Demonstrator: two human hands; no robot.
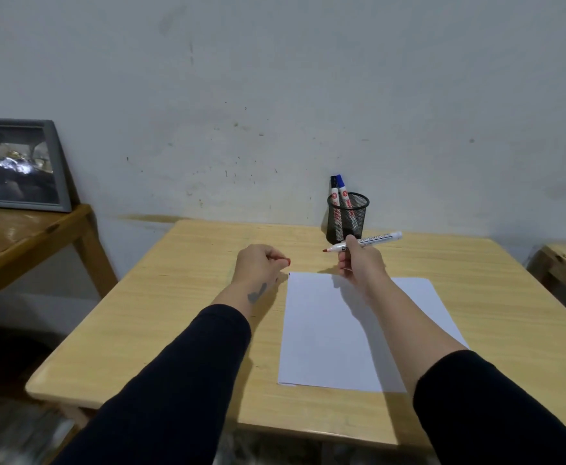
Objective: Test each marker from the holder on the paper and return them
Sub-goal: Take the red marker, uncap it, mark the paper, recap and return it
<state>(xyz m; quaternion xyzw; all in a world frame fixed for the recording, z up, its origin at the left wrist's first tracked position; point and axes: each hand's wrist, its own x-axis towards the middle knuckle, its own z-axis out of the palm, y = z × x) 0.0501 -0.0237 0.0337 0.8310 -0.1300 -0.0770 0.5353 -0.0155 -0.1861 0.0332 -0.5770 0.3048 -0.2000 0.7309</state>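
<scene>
My right hand (358, 263) grips an uncapped white marker with a red tip (375, 240), held level above the far edge of the white paper (335, 344), tip pointing left. My left hand (259, 263) hovers left of the paper, fingers closed around a small red cap (287, 261). A black mesh holder (347, 218) stands at the table's far edge by the wall, just behind my right hand. It holds two capped markers, one black-capped (333, 186) and one blue-capped (342, 186). The paper looks blank apart from a tiny mark at its top left corner.
The light wooden table (174, 313) carries the paper and holder and ends at a grey-white wall. A second wooden table (23, 239) with a framed picture (16, 166) stands to the left. Another table edge (563, 263) shows at the right.
</scene>
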